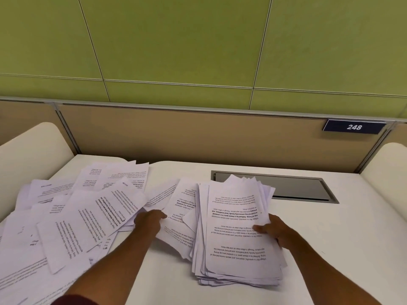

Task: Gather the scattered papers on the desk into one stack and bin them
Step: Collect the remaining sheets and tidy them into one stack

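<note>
Desk: white, with a grey cable hatch; green wall behind.
Your left hand: pinching a loose sheet.
Your right hand: gripping the paper stack.

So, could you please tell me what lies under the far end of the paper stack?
The stack, held by the right hand, overlaps the near-left corner of the grey desk hatch. That corner is covered; below the rest, only white desk shows around it.

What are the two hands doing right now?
Left hand: closed on a loose sheet beside the stack.
Right hand: holding the stack of papers at its right edge.
</note>
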The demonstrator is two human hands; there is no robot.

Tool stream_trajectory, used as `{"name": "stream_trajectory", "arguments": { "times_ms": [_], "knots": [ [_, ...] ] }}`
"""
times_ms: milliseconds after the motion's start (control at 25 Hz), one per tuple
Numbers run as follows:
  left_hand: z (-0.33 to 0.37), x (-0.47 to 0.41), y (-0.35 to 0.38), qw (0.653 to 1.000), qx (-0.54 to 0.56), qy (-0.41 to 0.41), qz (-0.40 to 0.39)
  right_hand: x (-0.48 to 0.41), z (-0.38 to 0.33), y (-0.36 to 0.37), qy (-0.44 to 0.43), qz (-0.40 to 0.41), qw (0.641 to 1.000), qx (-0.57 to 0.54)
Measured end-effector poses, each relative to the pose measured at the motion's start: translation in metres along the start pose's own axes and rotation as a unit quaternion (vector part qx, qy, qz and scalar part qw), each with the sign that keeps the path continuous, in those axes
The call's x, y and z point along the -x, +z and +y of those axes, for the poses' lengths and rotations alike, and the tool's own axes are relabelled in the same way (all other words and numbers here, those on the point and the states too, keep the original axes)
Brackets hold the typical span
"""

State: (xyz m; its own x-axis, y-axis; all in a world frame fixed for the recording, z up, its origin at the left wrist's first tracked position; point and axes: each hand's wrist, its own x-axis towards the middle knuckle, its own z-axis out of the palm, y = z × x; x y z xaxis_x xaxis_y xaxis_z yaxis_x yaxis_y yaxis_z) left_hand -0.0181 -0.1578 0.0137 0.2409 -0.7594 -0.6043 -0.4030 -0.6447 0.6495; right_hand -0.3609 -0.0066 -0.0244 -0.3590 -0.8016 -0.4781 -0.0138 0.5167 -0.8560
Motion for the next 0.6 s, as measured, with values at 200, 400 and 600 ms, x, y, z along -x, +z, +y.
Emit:
{"name": "stream_trajectory", "arguments": {
  "times_ms": [200, 400, 600],
  "knots": [
    [0.001, 0.008, -0.002, 0.984, -0.036, 0.17, -0.047, -0.001, 0.009, -0.011, -0.013, -0.016, 1.0, 0.003],
    [0.035, 0.01, -0.038, 0.944, 0.04, 0.301, 0.128, 0.006, 0.004, -0.01, -0.012, -0.011, 1.0, 0.003],
    [0.064, 0.013, -0.068, 0.94, 0.189, 0.281, -0.033, 0.018, -0.023, -0.023, 0.085, -0.067, 0.986, -0.129]
  ]
}}
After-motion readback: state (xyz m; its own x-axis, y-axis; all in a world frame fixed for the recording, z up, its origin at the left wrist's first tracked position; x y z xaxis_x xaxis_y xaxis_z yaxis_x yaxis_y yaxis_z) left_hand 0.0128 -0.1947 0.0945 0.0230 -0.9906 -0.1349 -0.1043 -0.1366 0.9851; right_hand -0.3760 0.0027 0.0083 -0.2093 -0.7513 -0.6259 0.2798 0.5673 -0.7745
